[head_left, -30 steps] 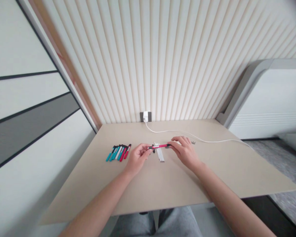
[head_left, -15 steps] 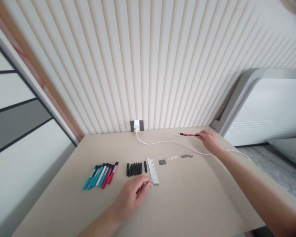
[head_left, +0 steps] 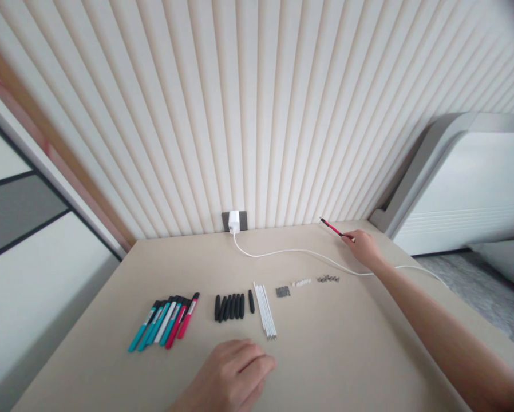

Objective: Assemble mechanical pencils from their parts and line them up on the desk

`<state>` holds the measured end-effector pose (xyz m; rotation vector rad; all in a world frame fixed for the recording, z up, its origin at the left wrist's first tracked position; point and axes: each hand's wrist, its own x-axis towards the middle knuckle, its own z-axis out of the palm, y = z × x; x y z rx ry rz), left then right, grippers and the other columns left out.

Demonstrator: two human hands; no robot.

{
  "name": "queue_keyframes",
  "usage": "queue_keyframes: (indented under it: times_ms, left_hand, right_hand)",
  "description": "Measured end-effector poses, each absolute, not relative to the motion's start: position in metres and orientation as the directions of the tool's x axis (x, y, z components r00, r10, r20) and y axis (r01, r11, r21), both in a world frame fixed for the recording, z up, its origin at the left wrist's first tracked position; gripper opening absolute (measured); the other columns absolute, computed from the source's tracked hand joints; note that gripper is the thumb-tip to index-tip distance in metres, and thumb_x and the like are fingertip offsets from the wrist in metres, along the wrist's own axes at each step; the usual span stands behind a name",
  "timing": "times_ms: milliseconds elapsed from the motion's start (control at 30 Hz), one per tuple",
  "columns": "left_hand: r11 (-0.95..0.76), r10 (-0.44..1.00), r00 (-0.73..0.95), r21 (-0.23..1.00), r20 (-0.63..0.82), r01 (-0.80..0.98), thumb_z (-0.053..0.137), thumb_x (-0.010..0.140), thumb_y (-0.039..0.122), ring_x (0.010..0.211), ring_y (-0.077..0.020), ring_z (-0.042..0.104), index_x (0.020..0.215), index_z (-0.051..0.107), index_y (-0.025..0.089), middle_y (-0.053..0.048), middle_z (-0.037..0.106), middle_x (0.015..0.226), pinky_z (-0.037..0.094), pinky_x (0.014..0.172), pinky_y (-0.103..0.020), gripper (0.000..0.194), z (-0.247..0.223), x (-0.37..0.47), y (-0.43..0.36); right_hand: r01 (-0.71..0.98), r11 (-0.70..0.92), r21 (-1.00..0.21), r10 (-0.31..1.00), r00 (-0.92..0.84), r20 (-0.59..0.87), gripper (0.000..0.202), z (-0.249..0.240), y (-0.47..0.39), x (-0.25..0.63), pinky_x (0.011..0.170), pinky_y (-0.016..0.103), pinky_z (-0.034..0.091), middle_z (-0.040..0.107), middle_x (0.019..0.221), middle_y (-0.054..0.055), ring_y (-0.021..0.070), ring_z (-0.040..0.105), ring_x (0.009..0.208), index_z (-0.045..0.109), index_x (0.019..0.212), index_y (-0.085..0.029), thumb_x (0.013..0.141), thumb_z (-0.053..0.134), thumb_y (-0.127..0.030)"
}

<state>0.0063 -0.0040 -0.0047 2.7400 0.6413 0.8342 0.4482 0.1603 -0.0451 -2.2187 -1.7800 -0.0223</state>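
At the far right of the table my right hand is closed around one end of a red pen with black ends. The pen's tip points up and left toward the wall. My left hand is at the near side with its fingers curled together. Whatever it may hold is hidden. Just beyond it lie white pen refills and a row of short black pen grips, with one black grip set apart. Small metal springs, white bits and small metal parts lie farther right.
On the left lie several teal, white and red pen barrels. A white charger is plugged in at the ribbed wall, and its cable runs rightward across the table, passing by my right arm. A bed headboard stands at right.
My right hand has tilted the red pen so its tip points higher, toward the wall. My left hand has drawn back toward me, away from the refills. The view has shifted slightly.
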Motion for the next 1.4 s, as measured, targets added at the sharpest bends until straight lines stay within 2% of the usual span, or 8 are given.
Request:
queue_keyframes:
  times_ms: [233,400,600,967,1100,1267,1400]
  left_hand:
    - [-0.913,0.407,0.731,0.226,0.548,0.339,0.038,0.092,0.014,0.067,-0.0139,0.058,0.099,0.061,0.021,-0.002,0.062,0.072,0.051,0.067,-0.024,0.025,-0.008,0.01,-0.002]
    - [-0.91,0.415,0.744,0.215,0.525,0.356,0.039,0.092,0.015,0.066,-0.0134,0.058,0.098,0.061,0.021,-0.002,0.061,0.071,0.051,0.067,-0.024,0.023,-0.008,0.01,-0.003]
    - [-0.891,0.454,0.774,0.242,0.441,0.385,0.04,0.091,0.013,0.068,-0.0153,0.059,0.097,0.061,0.02,-0.003,0.063,0.074,0.051,0.066,-0.027,0.023,-0.005,0.008,-0.005]
    - [-0.878,0.479,0.775,0.227,0.413,0.421,0.043,0.091,0.016,0.073,-0.0162,0.061,0.098,0.061,0.021,-0.003,0.064,0.076,0.051,0.072,-0.029,0.02,-0.005,0.006,-0.001]
    - [-0.845,0.534,0.77,0.234,0.348,0.48,0.045,0.091,0.015,0.077,-0.0167,0.06,0.098,0.061,0.019,-0.003,0.064,0.08,0.049,0.074,-0.03,0.018,-0.01,0.001,0.005]
    - [-0.809,0.586,0.747,0.263,0.313,0.525,0.045,0.092,0.016,0.085,-0.0167,0.059,0.1,0.061,0.02,-0.003,0.066,0.089,0.047,0.079,-0.031,0.018,-0.01,0.001,0.011]
    - [-0.766,0.642,0.698,0.282,0.316,0.577,0.045,0.093,0.017,0.086,-0.0177,0.057,0.097,0.062,0.02,-0.004,0.065,0.089,0.045,0.083,-0.034,0.018,-0.006,-0.001,0.015]
  right_hand:
    - [0.884,-0.423,-0.199,0.887,0.449,0.111,0.032,-0.049,0.149,0.468,0.066,0.032,0.044,0.072,0.092,0.012,0.0279,0.066,0.088,0.074,0.1,-0.023,0.088,0.048,-0.037]
    - [0.841,-0.505,-0.192,0.846,0.527,0.082,0.033,-0.05,0.157,0.467,0.071,0.033,0.046,0.071,0.098,0.015,0.0275,0.065,0.091,0.075,0.097,-0.02,0.087,0.048,-0.038]
    - [0.827,-0.535,-0.171,0.828,0.554,0.088,0.037,-0.05,0.16,0.462,0.073,0.035,0.047,0.069,0.102,0.017,0.029,0.064,0.094,0.074,0.095,-0.017,0.089,0.045,-0.039]
    - [0.859,-0.498,-0.119,0.848,0.511,0.141,0.042,-0.042,0.152,0.456,0.075,0.036,0.044,0.065,0.108,0.02,0.0301,0.062,0.097,0.073,0.097,-0.013,0.09,0.043,-0.043]
    - [0.92,-0.384,-0.076,0.863,0.386,0.326,0.039,-0.024,0.138,0.432,0.077,0.036,0.042,0.065,0.106,0.017,0.0288,0.06,0.098,0.068,0.109,-0.016,0.092,0.042,-0.038]
    - [0.997,-0.01,-0.074,0.847,0.047,0.529,0.031,-0.004,0.108,0.353,0.083,0.036,0.039,0.066,0.103,0.011,0.025,0.058,0.097,0.068,0.106,-0.018,0.093,0.041,-0.029]
    - [0.955,0.255,-0.155,0.819,-0.128,0.559,0.026,0.002,0.081,0.274,0.083,0.037,0.038,0.066,0.097,0.009,0.0247,0.056,0.094,0.068,0.103,-0.021,0.093,0.044,-0.027]
